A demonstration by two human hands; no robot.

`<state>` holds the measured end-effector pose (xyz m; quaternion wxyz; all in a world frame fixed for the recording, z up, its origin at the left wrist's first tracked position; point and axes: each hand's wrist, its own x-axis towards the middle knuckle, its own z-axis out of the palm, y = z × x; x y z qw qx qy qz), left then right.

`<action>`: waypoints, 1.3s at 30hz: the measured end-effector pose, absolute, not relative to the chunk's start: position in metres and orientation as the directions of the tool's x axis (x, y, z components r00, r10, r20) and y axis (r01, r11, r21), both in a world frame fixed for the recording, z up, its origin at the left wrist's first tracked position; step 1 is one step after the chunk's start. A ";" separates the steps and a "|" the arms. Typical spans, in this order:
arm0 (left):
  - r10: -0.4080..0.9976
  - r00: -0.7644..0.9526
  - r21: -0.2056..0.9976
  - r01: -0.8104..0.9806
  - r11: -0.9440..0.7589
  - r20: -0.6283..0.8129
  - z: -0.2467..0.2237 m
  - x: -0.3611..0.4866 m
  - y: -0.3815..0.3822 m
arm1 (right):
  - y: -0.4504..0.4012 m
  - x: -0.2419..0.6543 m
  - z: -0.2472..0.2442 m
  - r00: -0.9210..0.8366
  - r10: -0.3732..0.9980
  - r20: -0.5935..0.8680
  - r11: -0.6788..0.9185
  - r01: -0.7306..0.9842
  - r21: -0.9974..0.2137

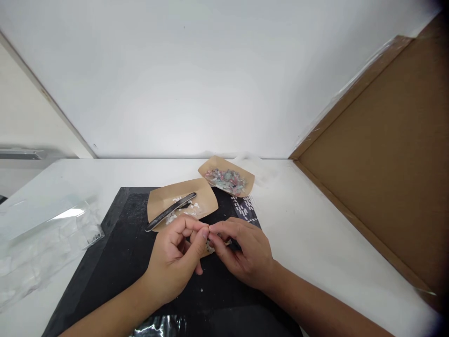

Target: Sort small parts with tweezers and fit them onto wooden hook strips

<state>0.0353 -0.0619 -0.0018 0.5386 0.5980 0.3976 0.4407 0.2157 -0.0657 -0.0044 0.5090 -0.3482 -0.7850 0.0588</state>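
Note:
My left hand [180, 252] and my right hand [242, 250] meet over the black mat [115, 276], thumbs and forefingers pinched together tip to tip. Whatever they pinch is too small and too covered by the fingers to name. Just beyond my left hand, a brown paper tray [161, 199] holds small white pieces [194, 206]. Across that tray lies a dark nail file [170, 212], one end sticking out over the near left edge. Partly hidden beneath my fingers is a small tan piece [207, 252] with something shiny on it.
Behind stands a second paper tray [248, 185] with small coloured pieces [228, 181]. A sheet of white stickers [244, 208] lies by the mat's right edge. Clear plastic bags [45, 252] lie on the left; a cardboard panel [382, 164] rises on the right.

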 end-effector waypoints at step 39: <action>0.769 0.356 0.795 0.104 -0.598 0.532 0.003 0.019 -0.045 | -0.077 0.208 -0.012 -0.064 0.812 0.580 0.582 0.026 -0.813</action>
